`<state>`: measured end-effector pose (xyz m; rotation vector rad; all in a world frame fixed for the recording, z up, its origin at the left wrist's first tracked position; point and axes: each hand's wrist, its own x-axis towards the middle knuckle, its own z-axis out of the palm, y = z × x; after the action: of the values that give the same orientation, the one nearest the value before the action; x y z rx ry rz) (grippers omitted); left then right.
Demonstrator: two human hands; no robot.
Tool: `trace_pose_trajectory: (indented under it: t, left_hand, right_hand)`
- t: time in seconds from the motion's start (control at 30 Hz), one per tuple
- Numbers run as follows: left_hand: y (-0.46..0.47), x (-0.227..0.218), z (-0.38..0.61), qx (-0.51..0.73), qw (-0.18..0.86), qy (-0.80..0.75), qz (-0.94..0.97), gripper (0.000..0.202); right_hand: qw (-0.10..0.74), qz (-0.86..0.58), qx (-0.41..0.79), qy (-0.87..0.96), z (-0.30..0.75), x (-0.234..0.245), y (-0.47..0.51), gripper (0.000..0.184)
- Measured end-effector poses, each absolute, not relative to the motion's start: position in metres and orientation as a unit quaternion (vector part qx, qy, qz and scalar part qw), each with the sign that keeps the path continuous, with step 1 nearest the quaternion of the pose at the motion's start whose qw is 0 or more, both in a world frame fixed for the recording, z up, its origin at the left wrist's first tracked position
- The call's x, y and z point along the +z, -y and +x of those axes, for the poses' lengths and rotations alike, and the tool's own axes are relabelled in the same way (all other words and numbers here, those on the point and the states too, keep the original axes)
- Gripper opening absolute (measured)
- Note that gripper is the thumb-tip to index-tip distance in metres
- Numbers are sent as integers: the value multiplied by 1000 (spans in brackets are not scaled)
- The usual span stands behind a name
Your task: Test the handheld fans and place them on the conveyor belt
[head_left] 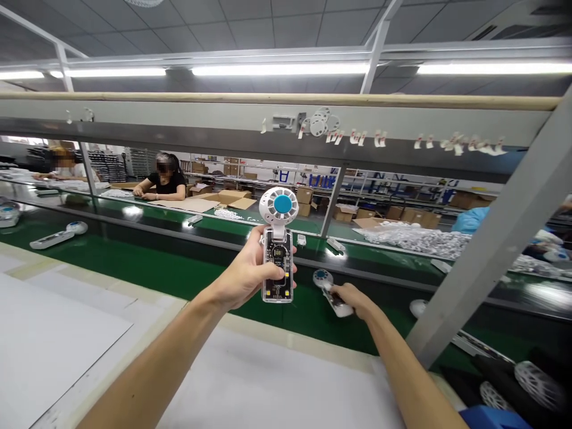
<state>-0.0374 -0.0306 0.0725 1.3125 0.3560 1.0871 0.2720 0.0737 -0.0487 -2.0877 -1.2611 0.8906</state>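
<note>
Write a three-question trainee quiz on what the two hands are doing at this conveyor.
1. True or false: the left hand holds a handheld fan upright, its round head on top.
2. What does the right hand touch? A) a second fan lying on the green belt B) a cardboard box C) nothing
3. What colour is the hub of the raised fan's head?

Key: 1 true; 2 A; 3 blue.

The second fan's handle is hidden under the right hand; both forearms are cut off.
</note>
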Motion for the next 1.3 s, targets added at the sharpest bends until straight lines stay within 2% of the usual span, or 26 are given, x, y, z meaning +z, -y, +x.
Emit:
trace_pose_trajectory:
  t: [0.1,0.23,0.3,0.4,0.5,0.77,0.93,1.3]
  left_hand:
    - [31,73,-38,482,638,-157,579,67]
    - [31,75,-39,489,627,-166,584,64]
    - [32,76,-40,497,620,-169,584,64]
    - [33,79,-42,503,615,-165,585,65]
    - [35,80,-45,500,605,-156,600,64]
    - [41,83,-48,505,589,-147,613,67]
    - [43,83,-49,506,581,-143,622,68]
    - [38,79,-48,506,582,-125,624,67]
  right_hand:
    - [359,-670,450,468,244,-32,-66,24]
    - [451,-552,512,478,214,3,-47,18]
    - [479,-513,517,490,202,21,-31,30]
    - [524,-448,502,522,185,44,-3,58]
    - [571,-377,480,548,170,61,25,72]
    - [594,-309,451,590,153,75,58,76]
    - [589,-317,438,601,155,74,57,74]
    - [592,-290,462,593,144,71,60,79]
